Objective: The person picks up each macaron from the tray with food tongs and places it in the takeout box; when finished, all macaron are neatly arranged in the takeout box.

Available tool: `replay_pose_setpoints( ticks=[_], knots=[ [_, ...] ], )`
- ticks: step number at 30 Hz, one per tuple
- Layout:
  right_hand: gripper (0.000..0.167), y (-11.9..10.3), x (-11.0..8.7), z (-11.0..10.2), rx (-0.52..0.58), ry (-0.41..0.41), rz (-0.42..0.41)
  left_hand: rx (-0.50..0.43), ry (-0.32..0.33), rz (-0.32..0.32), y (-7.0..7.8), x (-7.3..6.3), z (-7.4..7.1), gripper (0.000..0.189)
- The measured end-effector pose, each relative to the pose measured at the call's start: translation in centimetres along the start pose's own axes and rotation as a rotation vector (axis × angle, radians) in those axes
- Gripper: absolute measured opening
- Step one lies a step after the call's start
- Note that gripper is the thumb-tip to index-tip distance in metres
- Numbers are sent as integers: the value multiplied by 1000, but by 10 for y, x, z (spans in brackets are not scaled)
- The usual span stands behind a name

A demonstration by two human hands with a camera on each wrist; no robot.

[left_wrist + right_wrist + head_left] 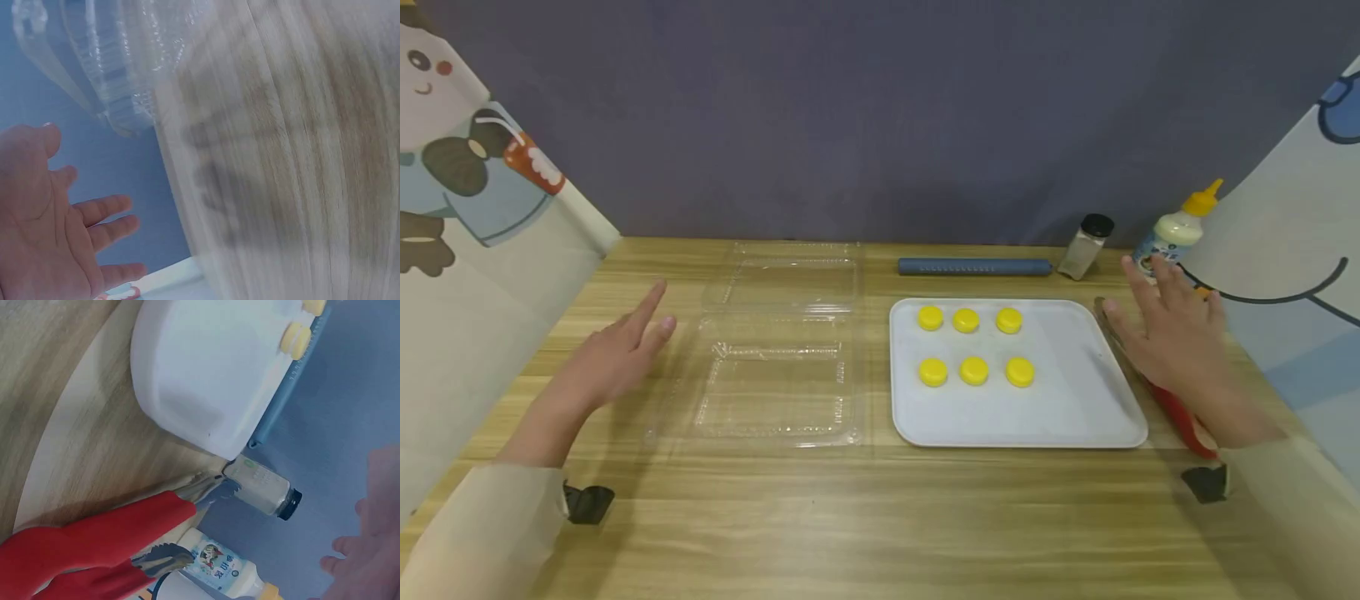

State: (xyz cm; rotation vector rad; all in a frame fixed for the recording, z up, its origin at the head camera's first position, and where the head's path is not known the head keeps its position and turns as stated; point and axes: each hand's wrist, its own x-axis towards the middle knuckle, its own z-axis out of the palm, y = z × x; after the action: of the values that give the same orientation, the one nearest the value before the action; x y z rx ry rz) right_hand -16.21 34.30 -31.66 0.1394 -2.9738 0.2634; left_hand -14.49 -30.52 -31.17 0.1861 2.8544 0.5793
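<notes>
My left hand [613, 354] hovers over the table's left side, holding nothing, with its index finger stretched forward. In the left wrist view its palm and spread fingers show beside the clear hinged plastic box [767, 392], which lies with its lid folded back. My right hand [1180, 337] is raised with fingers spread above the red-handled tongs [125, 528], which have serrated metal tips. The hand hides part of the tongs in the head view. On the white tray [1090, 400] sit small round yellow pieces [974, 371] in two rows of three.
Behind the tray lies a blue-grey stick-shaped holder [974, 267]. A black-capped shaker jar [1086, 247] and a squeeze bottle with a yellow nozzle [1172, 235] stand at the back right. A dark backdrop [880, 117] closes off the wooden table [850, 525].
</notes>
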Motion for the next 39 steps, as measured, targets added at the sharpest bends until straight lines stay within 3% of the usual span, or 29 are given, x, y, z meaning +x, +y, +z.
replay_pose_setpoints(
  ticks=[5,10,18,26,32,39],
  knots=[
    [67,3,-7,-7,73,82,-17,-35,-34,2,2,-10,1,71],
    [67,9,-13,-12,143,116,27,-56,-68,6,2,-17,4,70],
    [68,22,-24,-12,229,119,101,-172,-97,59,1,-22,8,60],
    [73,34,-33,-9,237,63,155,-372,-146,112,-4,-24,13,44],
    [82,43,-38,-7,279,-53,238,-524,-235,57,-2,-25,16,41],
    [92,53,-39,-3,282,-165,328,-567,-244,74,1,-24,17,35]
  ],
)
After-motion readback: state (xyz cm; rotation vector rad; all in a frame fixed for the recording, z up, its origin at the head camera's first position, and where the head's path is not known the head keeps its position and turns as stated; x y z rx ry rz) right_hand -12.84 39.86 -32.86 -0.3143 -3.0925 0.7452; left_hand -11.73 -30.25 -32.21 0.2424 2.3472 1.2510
